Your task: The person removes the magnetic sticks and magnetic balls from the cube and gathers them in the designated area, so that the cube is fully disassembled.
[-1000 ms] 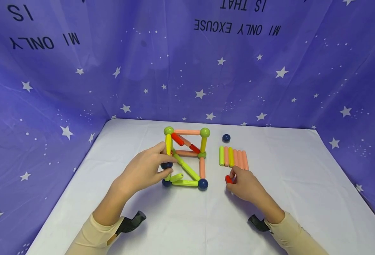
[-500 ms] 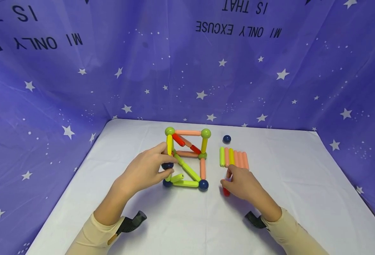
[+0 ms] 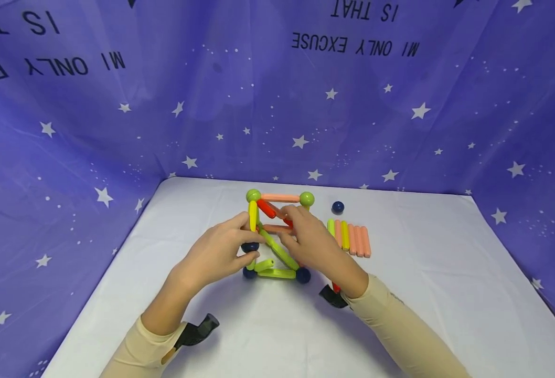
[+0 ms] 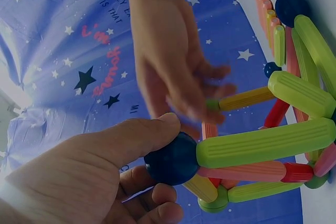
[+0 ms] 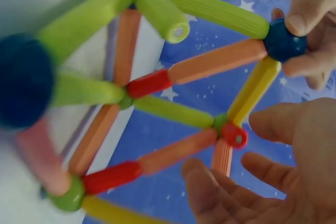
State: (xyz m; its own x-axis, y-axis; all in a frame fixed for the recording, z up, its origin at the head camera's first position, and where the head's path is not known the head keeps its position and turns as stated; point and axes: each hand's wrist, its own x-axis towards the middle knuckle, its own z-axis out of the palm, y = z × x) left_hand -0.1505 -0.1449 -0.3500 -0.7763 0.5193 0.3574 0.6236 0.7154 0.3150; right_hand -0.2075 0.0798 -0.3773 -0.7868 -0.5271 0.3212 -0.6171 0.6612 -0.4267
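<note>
A frame of magnetic sticks and balls stands on the table, with green balls [image 3: 254,195] at its far top corners. My left hand [image 3: 221,249] pinches a dark blue ball [image 4: 173,161] at a near top corner, thumb on one side and fingers on the other. From this ball run a light green stick [image 4: 268,142], a pink stick and a yellow stick [image 5: 254,90]. My right hand [image 3: 315,241] is over the frame's right side, fingers loosely spread and holding nothing. Near its fingertips, a red stick [image 5: 234,136] juts from a green ball. Another light green stick [image 5: 165,17] has a free end.
Right of the frame lies a row of pink, yellow and green sticks [image 3: 360,241]. Behind the row sits a loose dark blue ball [image 3: 338,207]. A red stick [image 3: 336,287] lies on the white table, partly hidden by my right wrist. A starry purple cloth [image 3: 277,105] hangs behind.
My right hand has let go of the red stick, which now lies on the table nearer to me. It has moved left over the frame. The left hand stays on its ball.
</note>
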